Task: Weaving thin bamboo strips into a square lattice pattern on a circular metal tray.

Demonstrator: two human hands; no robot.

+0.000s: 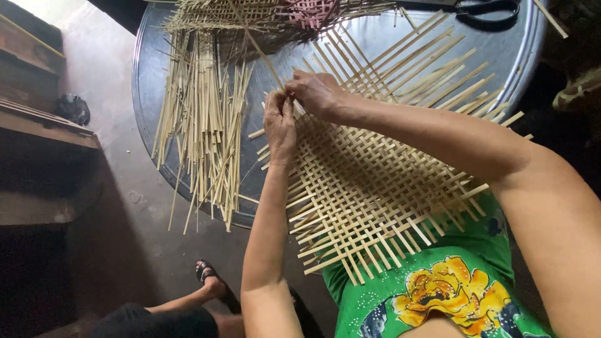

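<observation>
I see a round dark counter (pixel 150 94). A woven bamboo mat (pixel 375 200) overhangs its near edge onto my lap. Loose bamboo strips (pixel 203 125) lie w/ ends past the left edge. Left hand (pixel 280 125) & right hand (pixel 316 92) meet at mat's far-left edge, both pinched shut on one thin strip (pixel 266 62).
</observation>
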